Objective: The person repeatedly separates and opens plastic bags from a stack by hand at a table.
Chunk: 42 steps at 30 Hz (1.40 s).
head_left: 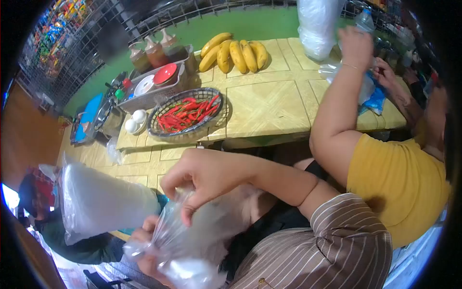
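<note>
A clear plastic bag (192,236) hangs crumpled in front of my striped shirt, between both of my hands. My right hand (195,176) is bent over its top, thumb and fingers closed on the thin film. Lower down, my left hand (147,241) grips the bag's gathered side; part of that hand is hidden behind the plastic. Whatever the bag contains, if anything, is blurred. Just beyond my left hand stands a large bundle of whitish plastic bags (106,202).
On the tiled-pattern table (269,106) are a basket (159,131) of red chilies, eggs (134,120), bananas (238,54) and a grey caddy (180,79) with sauce bottles. To my right, a person in a yellow shirt (399,178) handles a blue-and-clear plastic packet (374,101).
</note>
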Motion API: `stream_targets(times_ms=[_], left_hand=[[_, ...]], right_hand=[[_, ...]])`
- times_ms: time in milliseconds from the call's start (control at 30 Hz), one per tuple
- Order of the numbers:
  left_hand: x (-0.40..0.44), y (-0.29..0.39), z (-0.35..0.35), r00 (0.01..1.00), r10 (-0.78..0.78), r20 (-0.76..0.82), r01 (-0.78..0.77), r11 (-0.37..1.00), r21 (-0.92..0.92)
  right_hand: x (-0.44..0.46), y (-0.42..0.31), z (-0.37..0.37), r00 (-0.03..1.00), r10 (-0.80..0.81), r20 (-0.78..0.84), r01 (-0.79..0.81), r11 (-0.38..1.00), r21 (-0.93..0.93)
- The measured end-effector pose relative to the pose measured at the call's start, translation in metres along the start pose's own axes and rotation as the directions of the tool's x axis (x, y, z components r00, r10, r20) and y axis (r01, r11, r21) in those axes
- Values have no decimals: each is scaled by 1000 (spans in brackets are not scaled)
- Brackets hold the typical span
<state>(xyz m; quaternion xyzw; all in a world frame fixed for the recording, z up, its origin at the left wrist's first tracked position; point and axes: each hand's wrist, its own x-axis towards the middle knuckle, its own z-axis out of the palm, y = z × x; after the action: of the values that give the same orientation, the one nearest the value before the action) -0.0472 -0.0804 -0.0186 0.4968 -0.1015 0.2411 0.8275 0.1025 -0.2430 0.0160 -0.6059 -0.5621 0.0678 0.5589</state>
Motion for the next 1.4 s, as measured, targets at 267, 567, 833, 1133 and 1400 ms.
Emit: stream_targets(times_ms=[267, 567, 833, 1133, 1400], left_hand=[[5, 41, -5, 986, -47, -161, 103, 927, 360], [0, 42, -33, 997, 71, -13, -71, 997, -29], [0, 38, -44, 984, 180, -11, -173, 926, -335], [-6, 67, -68, 989, 146, -4, -127, 846, -519], [-26, 90, -42, 972, -217, -85, 232, 872, 430]], right_hand=[[27, 22, 11, 983, -156, -96, 181, 739, 649], [68, 36, 66, 891, 447, 78, -149, 127, 981], [68, 23, 78, 976, 86, 201, -215, 543, 812], [74, 21, 66, 876, -188, 445, 26, 939, 344], [88, 8, 97, 975, -172, -143, 224, 769, 598]])
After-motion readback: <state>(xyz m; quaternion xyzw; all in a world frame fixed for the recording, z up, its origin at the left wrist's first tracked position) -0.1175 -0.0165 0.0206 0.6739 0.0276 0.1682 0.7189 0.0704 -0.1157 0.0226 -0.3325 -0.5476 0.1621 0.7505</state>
